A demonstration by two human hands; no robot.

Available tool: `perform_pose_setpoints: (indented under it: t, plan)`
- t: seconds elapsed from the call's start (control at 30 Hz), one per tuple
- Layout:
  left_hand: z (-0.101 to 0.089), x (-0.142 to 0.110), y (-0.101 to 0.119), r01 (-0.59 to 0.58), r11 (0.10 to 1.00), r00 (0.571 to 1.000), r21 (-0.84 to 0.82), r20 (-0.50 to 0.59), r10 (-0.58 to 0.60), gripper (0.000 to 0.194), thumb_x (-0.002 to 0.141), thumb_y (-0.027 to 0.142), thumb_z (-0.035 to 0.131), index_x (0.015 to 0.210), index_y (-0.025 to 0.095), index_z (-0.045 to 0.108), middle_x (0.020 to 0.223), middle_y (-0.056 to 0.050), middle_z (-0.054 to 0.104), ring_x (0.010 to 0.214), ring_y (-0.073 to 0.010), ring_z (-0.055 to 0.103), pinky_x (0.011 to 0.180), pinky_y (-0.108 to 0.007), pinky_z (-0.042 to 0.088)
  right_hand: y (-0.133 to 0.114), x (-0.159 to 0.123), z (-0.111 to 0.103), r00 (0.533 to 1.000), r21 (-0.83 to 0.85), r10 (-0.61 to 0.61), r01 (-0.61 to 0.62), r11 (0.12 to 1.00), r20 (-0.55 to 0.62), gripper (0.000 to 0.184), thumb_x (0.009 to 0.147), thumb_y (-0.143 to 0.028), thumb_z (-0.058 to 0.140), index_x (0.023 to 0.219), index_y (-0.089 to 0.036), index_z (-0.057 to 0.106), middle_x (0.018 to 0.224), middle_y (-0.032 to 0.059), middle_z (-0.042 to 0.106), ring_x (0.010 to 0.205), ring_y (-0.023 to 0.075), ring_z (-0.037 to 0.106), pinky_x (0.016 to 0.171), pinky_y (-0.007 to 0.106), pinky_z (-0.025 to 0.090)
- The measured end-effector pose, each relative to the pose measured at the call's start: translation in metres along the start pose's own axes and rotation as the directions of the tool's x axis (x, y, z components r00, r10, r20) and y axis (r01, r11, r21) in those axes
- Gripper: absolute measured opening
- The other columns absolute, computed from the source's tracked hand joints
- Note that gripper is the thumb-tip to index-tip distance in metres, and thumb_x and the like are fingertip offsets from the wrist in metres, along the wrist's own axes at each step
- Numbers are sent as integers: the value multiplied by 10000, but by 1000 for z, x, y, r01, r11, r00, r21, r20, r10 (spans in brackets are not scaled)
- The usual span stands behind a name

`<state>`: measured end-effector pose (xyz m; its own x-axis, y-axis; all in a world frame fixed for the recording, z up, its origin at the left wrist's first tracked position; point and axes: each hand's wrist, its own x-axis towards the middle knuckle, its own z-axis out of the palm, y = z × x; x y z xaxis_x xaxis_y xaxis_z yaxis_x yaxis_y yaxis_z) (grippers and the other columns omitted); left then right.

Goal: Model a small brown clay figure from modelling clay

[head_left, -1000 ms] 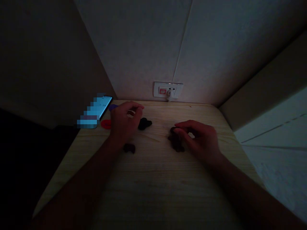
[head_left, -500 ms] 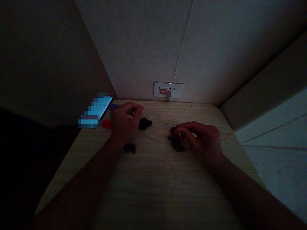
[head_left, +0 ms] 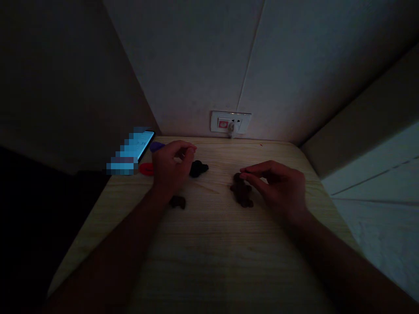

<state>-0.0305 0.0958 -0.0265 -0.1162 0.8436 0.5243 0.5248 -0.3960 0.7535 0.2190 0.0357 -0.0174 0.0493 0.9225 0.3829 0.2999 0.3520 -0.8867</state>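
A dark brown figure [head_left: 242, 194], apparently modelling clay, lies on the wooden tabletop with a round head, body and stubby limbs. My right hand [head_left: 278, 185] is closed in a pinch at its head, thumb and forefinger touching the head's right side. Whatever sits between those fingertips is too dark and small to name. To the left, my left hand [head_left: 173, 163] hovers with thumb and fingers pinched together; what they hold, if anything, is hidden. Beside that hand is a black lump [head_left: 197, 168], partly covered by it. A small dark brown piece [head_left: 178, 202] lies near my left wrist.
Behind my left hand show a red piece [head_left: 146, 169] and a purple piece [head_left: 156, 147]. A lit phone [head_left: 131, 152] stands at the table's left edge. At the back, a wall socket [head_left: 230, 122] holds a plug. The light is dim.
My right hand has shifted slightly and its fingers have lifted, so more of the brown figure shows. My left hand has barely moved.
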Motion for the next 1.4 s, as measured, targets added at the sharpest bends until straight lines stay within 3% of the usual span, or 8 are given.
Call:
perform_pose_setpoints:
  t: [0.23,0.4,0.6,0.77,0.9,1.13,1.27,1.4]
  plan:
    - [6,4,17,89,952,995,-293,-19,-99,156,904,301,638,834,216,749,837,-29,775,734,-172,683,719,-301,559,-10,3,1,992,86,124,-122,989,-17,161,768,-342,913,812,-222,814,750,33,820,627,182,766,574,292,642]
    - [22,16,67,303,634,953,-711,242,-185,250,919,417,585,946,212,726,954,-71,770,818,-205,705,737,-316,553,-35,11,6,996,126,72,-65,990,-53,188,866,-372,827,818,-192,801,693,32,796,545,138,708,511,245,588]
    - [27,37,133,435,338,900,-835,394,-184,387,974,457,439,1011,170,697,1085,-121,790,1119,-305,721,943,-417,564,-70,36,15,999,301,20,-6,954,-43,216,749,-320,926,798,-199,754,711,0,784,548,123,690,513,238,585]
    - [12,54,144,403,140,905,-904,372,-205,420,983,486,410,966,169,684,1014,-116,784,1152,-310,712,979,-414,552,-85,63,26,993,379,-93,112,919,-68,186,741,-272,923,816,-229,759,817,-8,821,674,150,747,648,292,638]
    - [3,53,144,455,33,868,-890,435,-239,445,994,484,386,986,150,680,1031,-120,769,1144,-291,713,1025,-417,534,-91,68,43,963,177,-253,267,947,-97,89,860,-291,832,817,-231,782,797,-4,807,666,150,717,666,314,607]
    - [-6,54,146,476,-11,835,-879,456,-308,520,991,570,299,1110,256,695,1092,-99,786,1251,-282,657,1104,-393,527,-101,49,61,781,-345,-624,590,730,14,177,995,-225,643,1008,-179,814,1047,112,781,956,230,696,843,408,591]
    - [-14,61,148,402,88,863,-912,345,-369,516,1032,517,288,1218,210,659,1246,-116,756,1363,-287,603,1182,-385,442,-112,35,63,808,-226,-571,589,776,144,386,1083,-273,455,1217,-66,752,1307,200,723,1202,256,667,1053,431,554]
    - [-8,56,154,352,237,891,-906,247,-380,551,1073,425,199,1343,119,569,1488,-161,621,1439,-256,550,1238,-381,366,-113,30,67,851,-91,-456,492,866,259,662,1127,-465,243,1547,-10,478,1618,227,485,1561,279,389,1309,462,305]
